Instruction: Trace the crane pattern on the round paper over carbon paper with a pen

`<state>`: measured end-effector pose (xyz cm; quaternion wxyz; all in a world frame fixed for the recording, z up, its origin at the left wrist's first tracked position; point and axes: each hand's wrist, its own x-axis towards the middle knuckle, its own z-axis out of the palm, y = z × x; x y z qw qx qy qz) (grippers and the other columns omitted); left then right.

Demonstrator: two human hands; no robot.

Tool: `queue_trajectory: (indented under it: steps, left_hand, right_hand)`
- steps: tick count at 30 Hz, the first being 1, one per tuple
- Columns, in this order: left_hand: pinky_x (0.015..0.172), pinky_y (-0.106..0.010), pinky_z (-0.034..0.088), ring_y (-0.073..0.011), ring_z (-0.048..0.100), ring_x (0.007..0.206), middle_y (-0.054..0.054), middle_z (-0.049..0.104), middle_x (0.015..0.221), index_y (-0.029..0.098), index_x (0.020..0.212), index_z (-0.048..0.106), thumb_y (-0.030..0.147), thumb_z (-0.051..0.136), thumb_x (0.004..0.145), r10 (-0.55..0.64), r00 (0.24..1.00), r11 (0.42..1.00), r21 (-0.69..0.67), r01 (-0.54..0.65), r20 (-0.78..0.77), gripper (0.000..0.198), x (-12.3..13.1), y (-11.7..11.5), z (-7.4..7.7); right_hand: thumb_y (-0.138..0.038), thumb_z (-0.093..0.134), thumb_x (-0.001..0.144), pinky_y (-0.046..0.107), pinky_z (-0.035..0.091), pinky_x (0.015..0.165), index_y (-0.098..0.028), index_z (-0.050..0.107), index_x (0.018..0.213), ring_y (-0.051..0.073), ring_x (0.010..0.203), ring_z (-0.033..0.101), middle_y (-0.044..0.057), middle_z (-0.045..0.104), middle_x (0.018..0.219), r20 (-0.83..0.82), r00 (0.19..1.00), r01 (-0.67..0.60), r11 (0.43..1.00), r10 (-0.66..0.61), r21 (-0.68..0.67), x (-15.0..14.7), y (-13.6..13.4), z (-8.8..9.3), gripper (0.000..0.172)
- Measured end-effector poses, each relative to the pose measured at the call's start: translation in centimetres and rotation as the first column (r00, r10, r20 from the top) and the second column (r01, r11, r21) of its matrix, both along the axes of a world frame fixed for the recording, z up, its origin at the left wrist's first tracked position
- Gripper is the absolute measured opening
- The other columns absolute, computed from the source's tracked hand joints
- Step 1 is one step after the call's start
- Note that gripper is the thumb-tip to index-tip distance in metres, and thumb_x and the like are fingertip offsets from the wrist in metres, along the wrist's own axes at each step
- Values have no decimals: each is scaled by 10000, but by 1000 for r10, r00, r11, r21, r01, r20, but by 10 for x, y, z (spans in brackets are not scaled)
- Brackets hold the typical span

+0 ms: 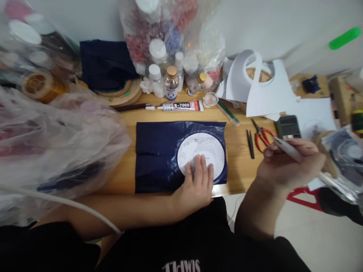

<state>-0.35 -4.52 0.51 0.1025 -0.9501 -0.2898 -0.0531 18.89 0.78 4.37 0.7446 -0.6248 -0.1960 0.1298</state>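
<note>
My left hand [197,183] lies flat with its fingers spread on a round white paper [188,149] printed with a fine line drawing. Under that paper is a dark blue sheet [157,156], creased and a little shiny, spread on the wooden table [238,170]. Off to the right, my right hand [292,162] is raised and closed around a whitish pen [292,150], its tip pointing up and left. Below the pen tip lie red-handled pliers [262,138] and black tweezers [250,144].
A B-7000 glue tube [181,106], a green pen [228,112] and small bottles [171,85] line the back. Plastic bags [56,139] crowd the left. Cut white paper [263,90] stands at the back right. A white cable [70,204] crosses over my left arm.
</note>
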Motion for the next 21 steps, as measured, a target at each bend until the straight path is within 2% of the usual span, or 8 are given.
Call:
queue_trajectory:
  steps: [7, 10, 12, 15, 19, 21]
  left_hand:
    - [873, -474, 525, -396, 583, 1158, -293, 565, 1269, -24, 1285, 529, 651, 364, 896, 10, 1000, 1000, 19, -11, 15, 795, 0, -1, -2]
    - [862, -476, 524, -390, 590, 1151, -292, 572, 1260, -19, 1279, 536, 643, 338, 910, 14, 1000, 999, 36, -15, 18, 784, 0, -1, -2]
    - [863, -478, 522, -387, 592, 1149, -291, 575, 1257, -16, 1283, 535, 641, 329, 915, 13, 1000, 999, 39, -13, 14, 781, -1, -1, -2]
    - [873, -480, 518, -392, 584, 1157, -304, 559, 1270, -27, 1301, 512, 634, 363, 909, 6, 1000, 1000, 19, -6, 2, 782, -1, -1, -1]
    - [881, -490, 511, -404, 569, 1172, -327, 536, 1283, -44, 1296, 505, 620, 397, 904, 2, 1000, 1000, -17, -2, 2, 778, -1, -1, -1]
    - [881, -485, 514, -399, 571, 1171, -317, 548, 1277, -41, 1289, 515, 618, 378, 912, 1, 1000, 1000, -19, -1, 8, 771, -1, -1, -1]
  right_hand:
    - [-255, 476, 535, 221, 221, 298, -200, 526, 534, 111, 346, 470, -38, 486, 460, 2, 1000, 7, 1000, -7, 7, -17, 3, 0, 75]
    - [-223, 471, 553, 229, 240, 297, -187, 552, 551, 131, 348, 493, -18, 512, 433, 22, 1000, -8, 999, 9, -35, -24, 3, 0, 89]
    - [-208, 473, 590, 231, 240, 296, -174, 570, 552, 129, 335, 482, -8, 518, 414, 51, 996, -67, 994, 72, -87, -32, 4, -2, 109]
    - [-171, 496, 633, 218, 291, 324, -172, 588, 564, 108, 364, 502, -29, 534, 431, 96, 968, -220, 967, 233, -127, -48, 7, -7, 115]
    - [-148, 501, 642, 205, 371, 377, -179, 621, 588, 88, 389, 516, -47, 567, 457, 104, 913, -346, 885, 393, -311, -66, 8, -22, 135]
    - [-153, 484, 644, 201, 397, 403, -184, 623, 596, 84, 417, 532, -49, 585, 491, 89, 900, -359, 842, 426, -402, -71, 7, -30, 150]
